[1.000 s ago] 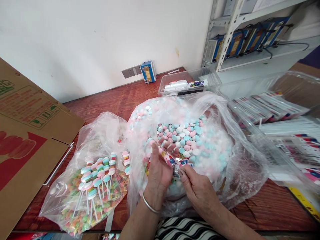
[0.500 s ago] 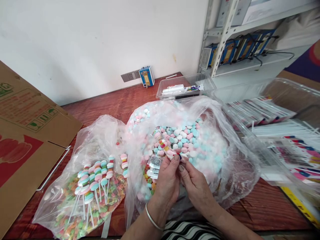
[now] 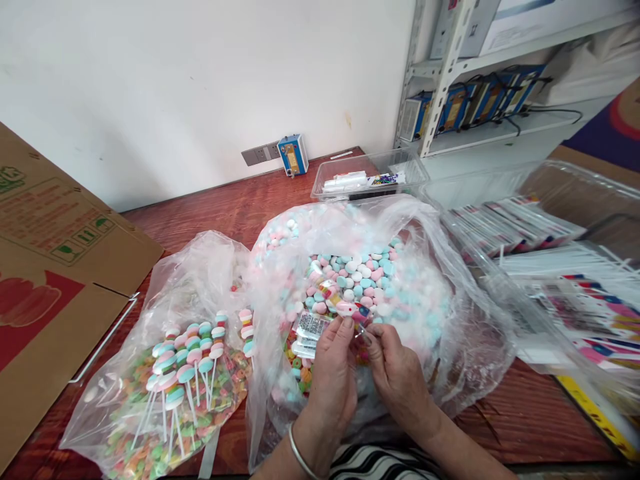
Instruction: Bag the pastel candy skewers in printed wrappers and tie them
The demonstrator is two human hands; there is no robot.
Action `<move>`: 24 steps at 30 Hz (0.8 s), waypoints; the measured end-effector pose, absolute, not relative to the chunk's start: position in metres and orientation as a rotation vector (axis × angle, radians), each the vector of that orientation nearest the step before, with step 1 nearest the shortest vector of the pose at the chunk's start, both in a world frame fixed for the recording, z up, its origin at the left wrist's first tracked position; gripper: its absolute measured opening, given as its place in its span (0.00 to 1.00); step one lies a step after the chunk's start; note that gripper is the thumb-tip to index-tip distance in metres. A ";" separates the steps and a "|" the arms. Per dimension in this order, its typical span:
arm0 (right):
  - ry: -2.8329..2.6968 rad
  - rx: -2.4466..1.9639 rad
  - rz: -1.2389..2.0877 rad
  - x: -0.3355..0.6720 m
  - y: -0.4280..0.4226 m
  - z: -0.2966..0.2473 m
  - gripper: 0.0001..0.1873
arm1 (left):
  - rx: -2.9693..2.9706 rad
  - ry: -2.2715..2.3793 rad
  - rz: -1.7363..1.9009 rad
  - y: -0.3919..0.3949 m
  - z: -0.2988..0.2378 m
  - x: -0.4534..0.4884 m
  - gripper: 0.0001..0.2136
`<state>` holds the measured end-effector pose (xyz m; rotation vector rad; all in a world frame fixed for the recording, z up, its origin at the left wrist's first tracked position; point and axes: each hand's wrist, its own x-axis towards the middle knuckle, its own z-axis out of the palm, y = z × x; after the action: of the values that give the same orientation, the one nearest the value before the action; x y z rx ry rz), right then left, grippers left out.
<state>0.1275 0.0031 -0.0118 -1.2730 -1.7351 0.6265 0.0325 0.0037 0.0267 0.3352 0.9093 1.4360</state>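
A candy lollipop in a clear printed wrapper (image 3: 347, 307) is held over a large plastic bag of pink, white and blue candies (image 3: 367, 270). My left hand (image 3: 334, 367) is closed round its lower part, thumb on top. Fingertips of my right hand (image 3: 400, 367) pinch the wrapper's bottom end, where the stick seems to be; blur hides detail there. Beside my left hand, several flat packed wrappers with printed labels (image 3: 310, 325) lie among gummy rings (image 3: 300, 373). To the left, unwrapped candy lollipops on white sticks (image 3: 190, 353) rest on a bag of coloured gummies (image 3: 150, 443).
A cardboard box (image 3: 55, 267) stands at the left. On the right, a clear bin (image 3: 465, 267) holds stacked wrappers and white sticks (image 3: 565, 260). Behind the bags are a small clear tray (image 3: 320, 190) and a blue device (image 3: 293, 155) by the wall. A metal shelf (image 3: 443, 87) stands back right.
My right hand has drawn slightly away to the right from my left, leaving a gap between them. More of the wrapper's red and blue lower print now shows.
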 end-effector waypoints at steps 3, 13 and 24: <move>-1.766 -1.184 0.659 0.127 0.003 -0.011 0.09 | 0.354 0.952 1.404 0.005 0.020 0.028 0.09; -1.551 -1.222 1.024 0.120 -0.002 0.000 0.14 | 0.338 0.973 1.441 0.002 0.015 0.032 0.09; -1.413 -1.248 1.297 0.127 0.018 -0.011 0.12 | 0.308 0.996 1.139 -0.007 0.004 0.003 0.16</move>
<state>0.1269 0.0182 -0.0106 -1.2480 -1.4131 1.2968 0.0032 -0.0066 0.0042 0.3079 0.9964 1.1386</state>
